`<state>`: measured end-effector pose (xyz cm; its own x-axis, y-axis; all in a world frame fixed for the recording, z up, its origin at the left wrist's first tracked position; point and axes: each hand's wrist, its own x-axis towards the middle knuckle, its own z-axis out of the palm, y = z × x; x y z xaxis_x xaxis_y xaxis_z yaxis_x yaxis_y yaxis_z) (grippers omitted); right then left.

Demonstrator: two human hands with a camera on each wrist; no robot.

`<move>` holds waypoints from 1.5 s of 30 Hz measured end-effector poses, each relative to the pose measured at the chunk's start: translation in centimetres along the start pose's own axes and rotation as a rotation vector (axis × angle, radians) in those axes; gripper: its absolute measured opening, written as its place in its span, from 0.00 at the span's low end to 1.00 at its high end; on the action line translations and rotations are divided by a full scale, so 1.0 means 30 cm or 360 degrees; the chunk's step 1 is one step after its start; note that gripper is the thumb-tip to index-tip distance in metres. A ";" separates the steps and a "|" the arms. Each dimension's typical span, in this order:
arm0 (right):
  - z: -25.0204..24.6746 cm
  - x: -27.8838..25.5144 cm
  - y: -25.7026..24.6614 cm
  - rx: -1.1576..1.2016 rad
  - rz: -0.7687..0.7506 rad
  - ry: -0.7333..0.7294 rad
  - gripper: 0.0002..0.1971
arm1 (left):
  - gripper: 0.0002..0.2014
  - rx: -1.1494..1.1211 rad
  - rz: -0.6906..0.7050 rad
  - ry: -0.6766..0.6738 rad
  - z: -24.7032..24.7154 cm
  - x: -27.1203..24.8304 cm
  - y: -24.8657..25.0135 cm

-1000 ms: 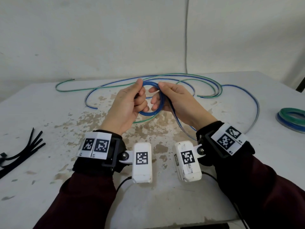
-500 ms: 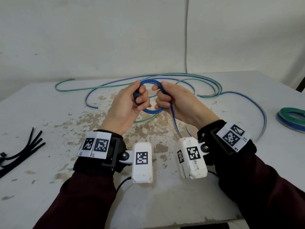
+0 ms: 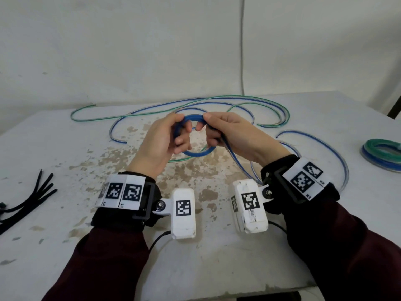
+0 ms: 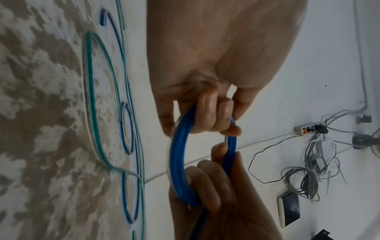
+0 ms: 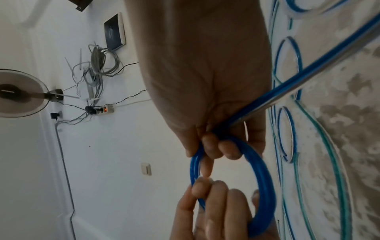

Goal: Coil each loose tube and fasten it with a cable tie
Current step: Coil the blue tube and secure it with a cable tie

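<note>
no legible text (only coded wrist markers (image 3: 121, 192))

Dark maroon sleeves (image 3: 104, 263) – black wrist straps (image 3: 149, 205) bearing white marker tags (image 3: 121, 194), white camera boxes (image 3: 184, 212) – thin black cables (image 3: 158, 240).

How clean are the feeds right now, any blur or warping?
Head view: even, soft light; the white table edge bows from the wide lens. Left wrist view: blue tube coil slightly soft. Right wrist view: the trailing blue tube is smeared and shows a pale glare stripe.

Small blue tube coil (image 3: 196, 153) held upright between both grips; black cable ties (image 3: 28, 199) far left.
</note>
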<state>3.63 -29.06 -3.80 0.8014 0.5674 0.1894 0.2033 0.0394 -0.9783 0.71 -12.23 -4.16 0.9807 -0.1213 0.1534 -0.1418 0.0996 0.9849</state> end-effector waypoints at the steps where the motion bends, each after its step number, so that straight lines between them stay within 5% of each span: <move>1: 0.002 -0.002 -0.001 -0.0043 -0.0031 -0.0008 0.17 | 0.21 0.0061 -0.0029 -0.0030 0.001 -0.001 -0.002; 4: 0.014 -0.008 -0.005 -0.0178 -0.0043 -0.0017 0.15 | 0.22 0.0247 0.0048 0.0018 0.004 0.001 -0.008; 8: 0.012 -0.009 -0.014 -0.0018 0.0065 -0.0002 0.21 | 0.22 0.0045 0.0147 0.0215 0.007 0.011 -0.016; 14: 0.009 -0.004 -0.016 -0.0062 0.0000 0.0056 0.20 | 0.23 0.0159 0.0005 -0.0146 0.027 -0.010 -0.008; 26: 0.004 -0.012 -0.012 -0.0482 -0.0113 0.0164 0.17 | 0.22 0.0091 -0.0058 -0.0200 0.018 -0.013 -0.005; 30: -0.005 -0.010 -0.025 -0.0506 -0.0018 0.0085 0.16 | 0.21 0.0049 0.0079 -0.0034 0.018 -0.007 -0.003; 33: -0.049 -0.010 -0.012 -0.1000 0.0057 0.0082 0.14 | 0.21 -0.0173 0.0213 0.0219 0.004 0.006 0.003; 37: -0.106 -0.021 -0.008 -0.1478 0.0190 0.0239 0.15 | 0.22 -0.0486 0.0322 0.0469 -0.035 0.010 0.017; 41: -0.115 -0.025 -0.006 -0.1408 0.0284 0.0281 0.17 | 0.21 -0.0480 0.0402 0.0431 -0.011 0.000 0.020; 45: -0.122 -0.004 -0.005 -0.1329 -0.0082 0.0768 0.08 | 0.22 -0.0469 0.0396 0.0211 0.006 -0.008 0.030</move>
<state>5.54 -32.15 -3.37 0.8874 0.1750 0.4265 0.4298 -0.6486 -0.6282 0.32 -12.30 -3.29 0.9329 0.0685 0.3536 -0.3511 0.3912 0.8507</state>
